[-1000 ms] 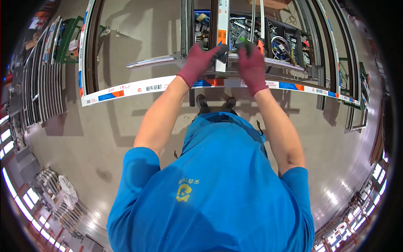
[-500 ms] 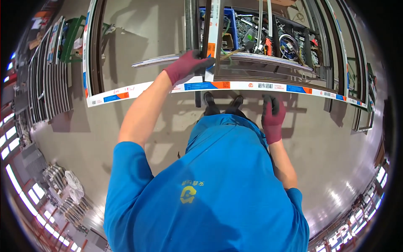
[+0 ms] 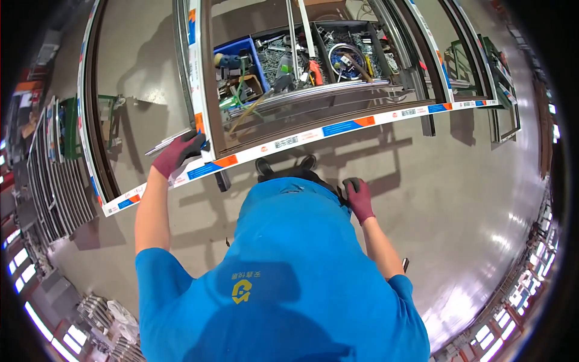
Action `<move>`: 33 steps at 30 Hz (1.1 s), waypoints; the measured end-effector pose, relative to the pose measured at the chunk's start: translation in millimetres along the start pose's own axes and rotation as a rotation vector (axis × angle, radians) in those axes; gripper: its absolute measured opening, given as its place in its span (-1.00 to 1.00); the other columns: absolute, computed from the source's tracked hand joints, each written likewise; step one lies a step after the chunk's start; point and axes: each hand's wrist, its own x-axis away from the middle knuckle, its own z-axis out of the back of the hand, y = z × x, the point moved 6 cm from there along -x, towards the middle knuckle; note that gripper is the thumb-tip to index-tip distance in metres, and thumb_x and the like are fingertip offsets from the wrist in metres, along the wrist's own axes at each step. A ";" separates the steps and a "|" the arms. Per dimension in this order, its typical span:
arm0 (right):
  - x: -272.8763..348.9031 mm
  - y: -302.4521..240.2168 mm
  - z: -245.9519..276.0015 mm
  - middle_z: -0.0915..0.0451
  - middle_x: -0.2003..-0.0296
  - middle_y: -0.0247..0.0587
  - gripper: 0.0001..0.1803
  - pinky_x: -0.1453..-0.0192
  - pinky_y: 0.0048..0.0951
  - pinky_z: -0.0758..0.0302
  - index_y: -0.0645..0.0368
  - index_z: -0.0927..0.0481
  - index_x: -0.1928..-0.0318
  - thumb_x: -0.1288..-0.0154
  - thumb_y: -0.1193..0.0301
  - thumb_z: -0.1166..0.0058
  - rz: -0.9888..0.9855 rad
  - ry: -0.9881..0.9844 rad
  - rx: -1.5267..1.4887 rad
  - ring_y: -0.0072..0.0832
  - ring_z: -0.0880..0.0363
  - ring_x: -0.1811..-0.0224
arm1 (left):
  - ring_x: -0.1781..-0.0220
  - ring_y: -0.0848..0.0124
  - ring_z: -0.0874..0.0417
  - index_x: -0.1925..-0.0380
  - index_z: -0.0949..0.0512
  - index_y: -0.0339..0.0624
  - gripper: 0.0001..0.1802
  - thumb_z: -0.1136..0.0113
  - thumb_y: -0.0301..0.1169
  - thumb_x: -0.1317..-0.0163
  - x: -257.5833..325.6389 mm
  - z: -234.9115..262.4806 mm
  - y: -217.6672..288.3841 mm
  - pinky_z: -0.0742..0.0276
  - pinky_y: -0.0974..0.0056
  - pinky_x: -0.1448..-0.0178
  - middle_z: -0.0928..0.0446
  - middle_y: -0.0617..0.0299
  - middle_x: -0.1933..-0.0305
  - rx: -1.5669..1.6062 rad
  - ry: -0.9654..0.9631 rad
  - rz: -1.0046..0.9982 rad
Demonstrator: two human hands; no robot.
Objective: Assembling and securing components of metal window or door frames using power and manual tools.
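A large metal window frame with white, blue and orange protective film lies in front of me. My left hand, in a maroon glove with dark fingers, is closed on the frame's upright bar, close to where it joins the near rail. My right hand, gloved alike, is beside my right hip, apart from the frame. Its fingers are curled, and whatever they may hold is hidden.
Under the frame stand a blue bin and dark trays of metal fittings, with a coiled cable among them. Stacked metal profiles and a green stand are at left. More frames lie at right.
The view has swung, so the frame appears shifted left and tilted. My left hand stays at the bar's joint. My right hand has drawn closer to my hip.
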 end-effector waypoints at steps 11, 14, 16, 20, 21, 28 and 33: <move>14.4 196.4 7.4 -0.65 0.44 -0.27 -0.71 0.37 -0.36 -0.48 0.21 -0.70 0.11 -0.54 0.22 -0.12 -0.487 -0.029 -0.169 -0.50 -0.55 0.50 | -0.12 0.25 -0.73 -0.29 -0.55 -0.27 -0.45 -0.41 -0.24 -0.40 -24.7 -63.2 183.0 -0.60 0.13 -0.27 -0.72 0.02 -0.12 -0.478 0.642 -0.372; 5.4 190.3 -0.3 -0.60 0.45 -0.33 -0.72 0.37 -0.44 -0.46 0.19 -0.69 0.06 -0.57 0.23 -0.11 -0.579 -0.092 -0.224 -0.59 -0.52 0.48 | -0.17 0.07 -0.73 -0.23 -0.61 -0.28 -0.39 -0.42 -0.11 -0.32 -153.6 -141.0 186.2 -0.61 0.05 -0.28 -0.69 -0.11 -0.14 -0.533 0.269 -0.399; -14.1 159.8 2.6 -0.59 0.45 -0.35 -0.72 0.36 -0.48 -0.45 0.19 -0.69 0.03 -0.58 0.24 -0.09 -0.589 -0.140 -0.213 -0.62 -0.51 0.47 | -0.16 -0.04 -0.73 -0.21 -0.62 -0.29 -0.32 -0.37 0.03 -0.28 -241.9 -166.6 164.1 -0.61 -0.01 -0.29 -0.69 -0.18 -0.13 -0.841 0.180 -0.259; -53.4 106.6 15.1 -0.61 0.39 -0.34 -0.74 0.33 -0.49 -0.48 0.23 -0.68 0.00 -0.60 0.30 -0.05 -0.770 -0.136 -0.525 -0.61 -0.53 0.42 | -0.13 -0.14 -0.75 -0.14 -0.68 -0.24 -0.26 -0.35 0.15 -0.19 -392.9 -140.3 37.0 -0.62 -0.06 -0.29 -0.72 -0.21 -0.09 -1.117 0.048 0.239; -52.5 101.8 14.1 -0.61 0.38 -0.34 -0.74 0.32 -0.48 -0.50 0.24 -0.68 0.01 -0.60 0.32 -0.05 -0.793 -0.107 -0.539 -0.60 -0.54 0.42 | -0.17 -0.16 -0.73 -0.12 -0.69 -0.25 -0.28 -0.36 0.13 -0.19 -411.8 -133.6 16.4 -0.62 -0.06 -0.32 -0.70 -0.22 -0.14 -1.124 0.017 0.298; -46.2 110.5 -24.0 -0.75 0.22 -0.10 -0.64 0.09 -0.18 -0.63 0.30 -0.64 -0.12 -0.53 0.28 -0.14 -0.798 -0.333 -0.362 -0.26 -0.70 0.21 | -0.17 -0.18 -0.72 -0.02 -0.70 -0.24 -0.36 -0.43 0.06 -0.12 -371.5 -140.8 67.2 -0.64 -0.10 -0.25 -0.67 -0.24 -0.17 -1.130 0.063 0.211; -58.4 119.7 -90.6 -0.57 -0.30 0.03 -0.50 -0.46 -0.11 -0.43 0.19 -0.55 -0.35 -0.51 0.24 -0.19 -0.475 -0.415 -0.245 -0.11 -0.50 -0.39 | 0.03 -0.21 -0.72 0.07 -0.63 -0.23 -0.45 -0.46 0.01 -0.17 -262.5 -164.3 130.3 -0.63 -0.16 -0.04 -0.70 -0.20 0.13 -1.240 0.043 0.009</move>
